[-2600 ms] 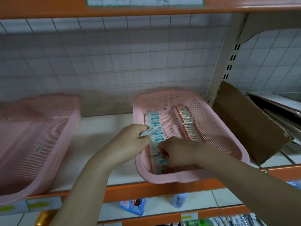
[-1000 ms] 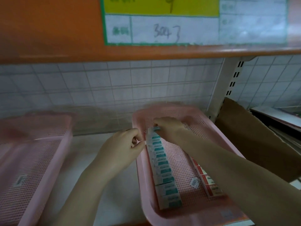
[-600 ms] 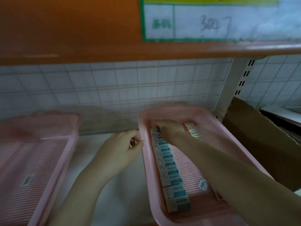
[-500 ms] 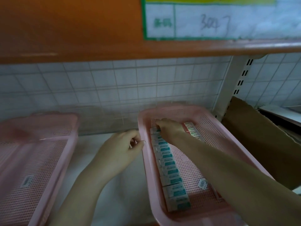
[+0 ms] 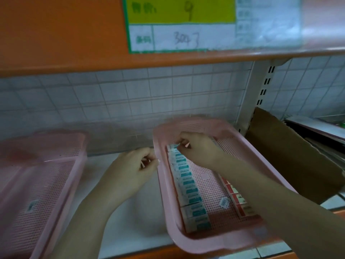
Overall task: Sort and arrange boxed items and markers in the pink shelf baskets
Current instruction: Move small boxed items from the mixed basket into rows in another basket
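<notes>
A pink basket (image 5: 162, 186) stands on the shelf right of centre. A row of teal-and-white boxes (image 5: 188, 186) runs along its left wall. My right hand (image 5: 199, 148) reaches to the far end of that row, and its curled fingers pinch the farthest teal box (image 5: 175, 146). My right forearm partly covers the red-and-white boxes (image 5: 237, 197) lying along the right side. My left hand (image 5: 128, 174) stays outside the basket with its fingers curled. Its thumb tip is against the left rim, and nothing shows in its grasp.
A second pink basket (image 5: 46, 184) stands at the left, with bare white shelf between the two. A brown cardboard box (image 5: 291, 156) sits right of the white upright (image 5: 250, 94). The orange shelf above carries a price label (image 5: 179, 25). A loose barcode sticker (image 5: 224, 202) lies in the right basket.
My right hand went from the near end of the teal row to its far end and has stayed there. The white box held by my left hand 2.6 s ago is gone from it.
</notes>
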Motion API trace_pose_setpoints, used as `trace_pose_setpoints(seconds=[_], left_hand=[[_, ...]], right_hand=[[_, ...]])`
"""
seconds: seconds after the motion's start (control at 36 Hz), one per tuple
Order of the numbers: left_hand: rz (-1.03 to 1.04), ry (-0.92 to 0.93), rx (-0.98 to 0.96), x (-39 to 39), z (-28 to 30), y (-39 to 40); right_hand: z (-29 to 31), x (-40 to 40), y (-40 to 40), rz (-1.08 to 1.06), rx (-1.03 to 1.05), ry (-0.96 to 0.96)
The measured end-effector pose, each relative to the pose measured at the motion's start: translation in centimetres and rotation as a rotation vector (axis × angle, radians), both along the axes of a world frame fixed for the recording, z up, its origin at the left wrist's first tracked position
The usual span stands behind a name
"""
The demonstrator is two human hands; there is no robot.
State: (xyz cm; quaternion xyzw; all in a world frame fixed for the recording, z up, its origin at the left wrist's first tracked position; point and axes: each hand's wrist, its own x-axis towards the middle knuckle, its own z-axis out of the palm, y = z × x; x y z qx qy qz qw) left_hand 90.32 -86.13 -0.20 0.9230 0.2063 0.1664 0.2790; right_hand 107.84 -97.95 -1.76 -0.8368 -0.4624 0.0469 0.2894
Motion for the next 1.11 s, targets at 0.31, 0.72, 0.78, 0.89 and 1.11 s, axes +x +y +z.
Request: trace_pose_setpoints(seconds=[0.31,0.72,0.78,0.89,1.11], left_hand=[[0.209,-0.070,0.004,-6.8,1.1,-3.4],[0.511,-0.082,0.042,-19.4,0.4,-8.3],[0.547,-0.087,0.069,-20.9,0.4,-8.3],[0.621,-0.103,0.079,-23.9,0.8,-8.4],[0.719,-0.135,0.100,-30.7,0.9,-6.1]], right_hand=[[2.0,-5.9,-3.4,0.217,0.223,0.288],[1.6,-15.3,-3.0,0.608,0.275,0.405],[1.4,-16.6,-2.5,0.661,0.257,0.400],[1.2,-19.1,-1.2,0.757,0.232,0.392],[1.7,-25.3,3.5,0.865,0.226,0.395]])
